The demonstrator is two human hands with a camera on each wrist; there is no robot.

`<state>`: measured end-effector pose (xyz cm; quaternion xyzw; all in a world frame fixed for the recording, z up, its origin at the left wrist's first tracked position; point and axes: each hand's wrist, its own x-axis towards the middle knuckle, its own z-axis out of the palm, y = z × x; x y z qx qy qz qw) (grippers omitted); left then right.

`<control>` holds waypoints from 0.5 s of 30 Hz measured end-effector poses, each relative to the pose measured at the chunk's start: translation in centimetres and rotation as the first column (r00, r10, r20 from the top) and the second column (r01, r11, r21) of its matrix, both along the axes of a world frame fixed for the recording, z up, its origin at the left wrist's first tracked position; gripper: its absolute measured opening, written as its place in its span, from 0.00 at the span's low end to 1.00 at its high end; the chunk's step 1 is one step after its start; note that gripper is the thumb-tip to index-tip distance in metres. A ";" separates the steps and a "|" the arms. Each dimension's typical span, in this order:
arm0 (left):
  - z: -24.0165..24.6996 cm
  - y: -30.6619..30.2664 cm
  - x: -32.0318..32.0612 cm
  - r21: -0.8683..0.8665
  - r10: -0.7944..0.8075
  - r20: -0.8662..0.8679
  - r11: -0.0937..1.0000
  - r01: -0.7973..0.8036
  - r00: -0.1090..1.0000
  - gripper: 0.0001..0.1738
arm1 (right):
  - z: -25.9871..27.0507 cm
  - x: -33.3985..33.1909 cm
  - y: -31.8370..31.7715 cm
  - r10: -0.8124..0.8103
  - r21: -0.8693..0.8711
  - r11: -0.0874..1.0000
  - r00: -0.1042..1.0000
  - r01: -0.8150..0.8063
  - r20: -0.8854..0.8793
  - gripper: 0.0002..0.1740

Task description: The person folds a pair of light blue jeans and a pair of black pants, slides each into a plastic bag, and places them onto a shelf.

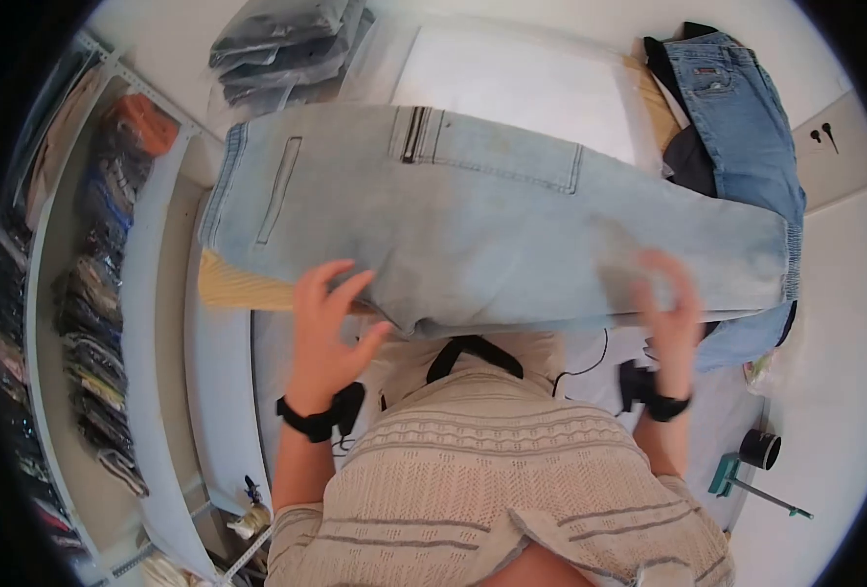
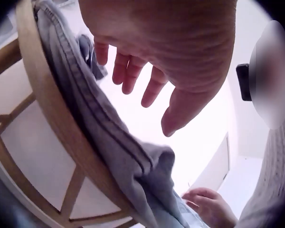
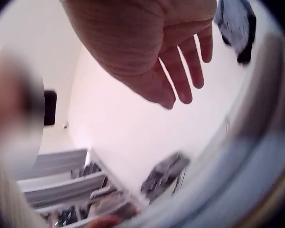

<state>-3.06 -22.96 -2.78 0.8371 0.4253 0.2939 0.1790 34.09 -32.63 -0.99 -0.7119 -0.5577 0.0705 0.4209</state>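
A pair of light blue jeans (image 1: 522,245), folded lengthwise, lies across the work surface in front of me in the head view. Its waistband is at the left and its gathered elastic cuff at the right; a pocket and dark side strip face up. My left hand (image 1: 326,338) hovers at the near edge of the jeans, fingers spread and loosely bent, holding nothing. Blurred, my right hand (image 1: 670,308) is over the near edge of the lower leg, fingers apart. In the left wrist view, the denim (image 2: 114,128) hangs along a curved wooden edge (image 2: 61,123) below the hand.
More blue jeans (image 1: 747,108) are heaped at the right. Grey plastic-wrapped packages (image 1: 287,49) are stacked at the back left. Shelves (image 1: 47,323) of bagged clothes line the left side. Yellow ribbed material (image 1: 238,284) shows beneath the jeans. A green-headed brush (image 1: 725,474) is at lower right.
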 end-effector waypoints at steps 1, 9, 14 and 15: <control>0.0 -0.3 0.9 -0.005 0.006 -0.008 1.000 -0.006 1.000 0.34 | -0.9 -2.7 1.2 0.312 -0.041 0.950 0.940 -0.309 0.141 0.21; -1.5 -0.7 4.5 0.099 -0.023 -0.110 0.995 0.034 0.994 0.41 | -2.5 -12.0 6.0 0.548 -0.065 0.816 0.734 -0.574 0.403 0.25; 1.1 0.2 4.6 0.126 -0.137 0.086 0.984 0.126 0.987 0.40 | -0.9 -10.9 7.0 0.552 -0.016 0.811 0.754 -0.586 0.356 0.15; 1.9 0.3 4.6 0.184 -0.137 0.076 0.975 0.121 0.988 0.40 | -0.4 -11.0 7.0 0.514 0.005 0.830 0.767 -0.558 0.384 0.12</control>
